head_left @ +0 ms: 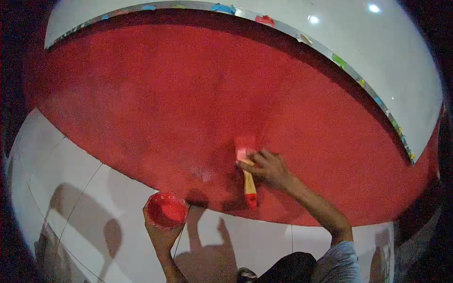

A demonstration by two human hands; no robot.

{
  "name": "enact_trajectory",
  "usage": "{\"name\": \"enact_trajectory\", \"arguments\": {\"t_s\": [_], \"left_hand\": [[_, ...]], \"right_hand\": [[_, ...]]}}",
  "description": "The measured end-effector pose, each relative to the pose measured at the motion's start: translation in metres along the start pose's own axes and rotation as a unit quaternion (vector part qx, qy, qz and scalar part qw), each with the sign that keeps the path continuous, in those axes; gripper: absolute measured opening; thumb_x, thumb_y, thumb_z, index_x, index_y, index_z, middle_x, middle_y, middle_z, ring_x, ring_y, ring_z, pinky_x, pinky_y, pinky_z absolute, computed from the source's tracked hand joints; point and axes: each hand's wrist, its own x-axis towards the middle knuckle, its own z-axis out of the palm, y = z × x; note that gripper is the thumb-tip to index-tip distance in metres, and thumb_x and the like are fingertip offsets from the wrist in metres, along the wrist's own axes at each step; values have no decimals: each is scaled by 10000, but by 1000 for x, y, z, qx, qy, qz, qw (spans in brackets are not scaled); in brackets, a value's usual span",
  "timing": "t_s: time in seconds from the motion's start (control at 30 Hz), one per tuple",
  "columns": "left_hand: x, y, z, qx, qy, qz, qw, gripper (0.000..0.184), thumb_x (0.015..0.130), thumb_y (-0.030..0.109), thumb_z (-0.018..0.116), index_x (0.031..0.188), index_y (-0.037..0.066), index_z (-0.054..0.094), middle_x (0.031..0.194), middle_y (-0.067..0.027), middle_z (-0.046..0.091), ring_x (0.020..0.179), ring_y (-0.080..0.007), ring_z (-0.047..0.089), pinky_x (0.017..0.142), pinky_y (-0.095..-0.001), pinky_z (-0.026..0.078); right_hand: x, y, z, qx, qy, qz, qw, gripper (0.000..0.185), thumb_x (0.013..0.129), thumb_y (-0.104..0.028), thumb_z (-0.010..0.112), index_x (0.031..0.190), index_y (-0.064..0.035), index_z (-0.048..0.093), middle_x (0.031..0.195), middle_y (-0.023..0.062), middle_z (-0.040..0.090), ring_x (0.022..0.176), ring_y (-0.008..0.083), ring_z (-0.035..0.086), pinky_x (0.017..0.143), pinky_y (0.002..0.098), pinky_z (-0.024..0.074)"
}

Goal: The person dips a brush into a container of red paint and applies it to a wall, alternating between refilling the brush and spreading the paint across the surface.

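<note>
Paintbrush (250,181): located in front of the red wall (155,89), bristles at the upper end and over the red surface, pale wooden handle with a red tip pointing down toward the wearer. It lies along the left side of the right hand (268,169). That hand is closed on the brush near the base of the bristles, fingers bent around it from the right; motion blur obscures the exact finger placement.

Paint cup (167,210): below and left of the brush, well apart from it, mouth facing up, red paint inside and smeared about the rim. The left hand (162,236) is curled around its outside, gripping it from beneath and the sides.

A pale patch (203,174) marks the wall between brush and cup. White tiles (127,203) adjoin the wall's lower edge. Above, a white panel (358,33) carries coloured scraps (223,8) along its metallic edge.
</note>
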Motion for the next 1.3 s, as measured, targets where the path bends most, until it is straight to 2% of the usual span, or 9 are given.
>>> {"name": "enact_trajectory", "arguments": {"t_s": [0.07,0.23,0.33,0.57,0.8,1.03,1.1,1.17,1.3], "left_hand": [[3,-3,-3,18,18,4,1000,986,407,90,837,1261,60,345,1209,-124,475,1111,-268,478,973,-394,394],[2,-20,-5,34,26,-12,999,971,414,79,830,1257,60,348,1212,-125,474,1118,-272,473,984,-397,384],[3,-17,-2,33,9,16,999,971,420,69,823,1261,59,339,1211,-122,476,1116,-268,475,985,-386,384],[8,-18,5,24,-6,35,999,989,424,59,813,1278,65,313,1207,-116,479,1121,-253,473,976,-382,395],[1,-32,13,-16,3,-4,1000,966,438,61,810,1275,70,329,1227,-114,465,1123,-264,474,974,-397,399],[-4,-19,32,-10,-56,19,998,974,449,85,825,1279,64,316,1218,-119,464,1103,-264,483,954,-393,416],[-5,-24,33,-6,-66,14,998,987,448,98,831,1282,59,307,1219,-122,462,1103,-263,484,957,-391,415],[-8,-22,32,-4,-66,9,998,996,447,105,837,1285,56,302,1223,-122,458,1108,-264,481,961,-390,411],[-7,-14,27,-15,-44,11,999,1018,432,98,845,1291,62,300,1236,-121,449,1134,-265,461,974,-394,399]], "right_hand": [[14,-2,-23,41,25,7,999,440,724,-186,590,1146,-311,562,1015,21,583,725,239,555,460,349,489],[125,87,-71,-108,231,31,966,372,700,-138,585,1056,-244,613,933,18,593,756,245,551,540,349,495],[131,91,-49,-107,228,30,967,366,719,-128,562,1069,-226,606,927,23,579,760,260,544,557,361,501],[12,-41,-1,84,-42,40,995,327,824,-362,522,1135,-287,593,964,43,608,742,263,574,553,400,504],[57,100,-95,-130,234,62,962,303,669,-146,679,963,-208,645,905,54,617,726,245,570,554,348,474],[24,85,-50,-84,158,76,981,363,674,-131,613,1029,-205,633,927,79,582,710,270,547,535,327,470],[-14,44,-18,-2,90,80,993,391,707,-174,608,1089,-258,612,943,67,585,739,274,559,540,375,495],[-45,5,-10,10,-127,20,992,336,719,-222,617,1053,-262,631,934,50,589,744,277,561,520,404,489],[-19,18,-57,54,17,160,986,306,706,-262,648,1013,-259,648,906,50,607,750,274,566,519,392,469]]}}
